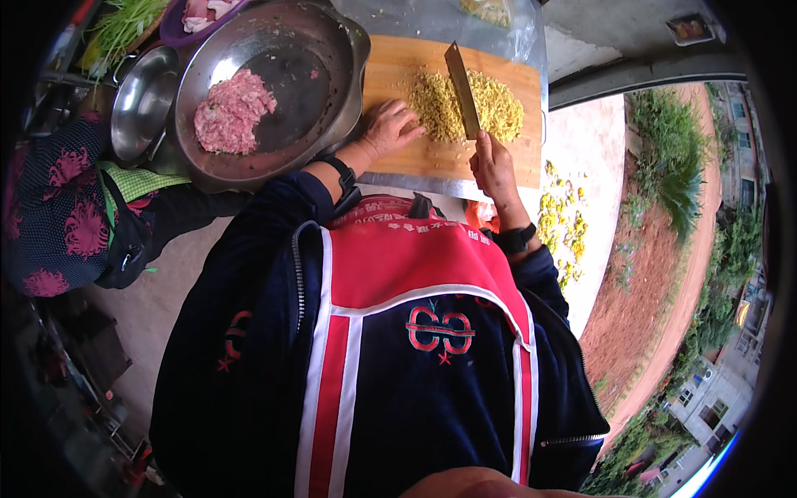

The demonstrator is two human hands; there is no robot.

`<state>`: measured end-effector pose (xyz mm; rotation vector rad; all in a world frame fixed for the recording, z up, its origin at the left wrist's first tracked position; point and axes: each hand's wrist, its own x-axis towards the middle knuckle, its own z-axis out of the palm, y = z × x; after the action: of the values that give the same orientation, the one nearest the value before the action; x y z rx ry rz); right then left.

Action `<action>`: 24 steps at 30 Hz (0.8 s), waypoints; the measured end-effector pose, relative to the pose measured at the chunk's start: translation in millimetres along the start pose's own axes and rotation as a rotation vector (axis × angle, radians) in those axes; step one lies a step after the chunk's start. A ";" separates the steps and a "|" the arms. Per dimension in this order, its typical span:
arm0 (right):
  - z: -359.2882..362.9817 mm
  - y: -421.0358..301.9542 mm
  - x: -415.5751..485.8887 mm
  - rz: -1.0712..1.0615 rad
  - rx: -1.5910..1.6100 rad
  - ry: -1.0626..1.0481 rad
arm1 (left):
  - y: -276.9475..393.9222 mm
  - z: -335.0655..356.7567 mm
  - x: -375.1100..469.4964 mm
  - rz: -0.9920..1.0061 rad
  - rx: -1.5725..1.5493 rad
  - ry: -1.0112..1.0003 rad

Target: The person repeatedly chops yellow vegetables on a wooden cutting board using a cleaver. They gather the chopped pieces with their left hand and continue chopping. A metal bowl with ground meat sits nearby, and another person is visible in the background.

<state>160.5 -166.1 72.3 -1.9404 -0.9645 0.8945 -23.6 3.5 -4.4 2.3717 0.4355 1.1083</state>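
Observation:
A heap of finely chopped yellow food (501,106) lies spread on a wooden cutting board (392,56). My right hand (494,167) grips the handle of a cleaver (462,93), whose blade stands on edge across the middle of the heap. My left hand (391,129) rests at the left edge of the heap, fingers a little apart and touching the board; I see nothing held in it. Left of the board is a wide steel basin (292,81) with a mound of raw minced meat (230,113) on its left side.
A smaller steel bowl (143,103) sits left of the basin, near a purple bowl (168,28) of raw meat and some leafy greens (121,31). A co-worker in a patterned top (68,205) is close at my left. A clear plastic bag (498,22) lies beyond the board.

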 end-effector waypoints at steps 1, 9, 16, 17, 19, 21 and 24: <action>2.0 0.6 0.4 -0.010 -0.024 -0.014 | 3.0 -1.4 -1.6 0.020 0.001 -0.002; 4.9 0.0 1.4 0.014 -0.070 0.016 | 3.1 -2.8 -2.0 0.012 0.019 -0.053; 1.4 -16.5 -6.9 0.103 -0.028 -0.011 | 2.0 -2.1 -1.6 -0.005 0.003 -0.058; 2.1 -17.9 -6.7 0.183 -0.038 -0.038 | 2.9 -2.4 -2.5 0.001 0.003 -0.051; 1.3 -19.2 -5.5 0.077 -0.013 -0.009 | 2.4 -3.3 -1.6 -0.005 0.021 -0.051; -0.4 -17.5 -6.4 0.130 0.025 -0.024 | 2.0 -3.1 -1.0 0.001 0.003 -0.050; 7.0 -14.3 -4.7 0.017 -0.044 -0.007 | 1.5 -1.2 0.2 -0.002 -0.018 -0.027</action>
<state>148.1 -162.0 82.5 -1.9864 -0.9813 0.8971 -24.3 2.7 -2.8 2.3669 0.4168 1.0733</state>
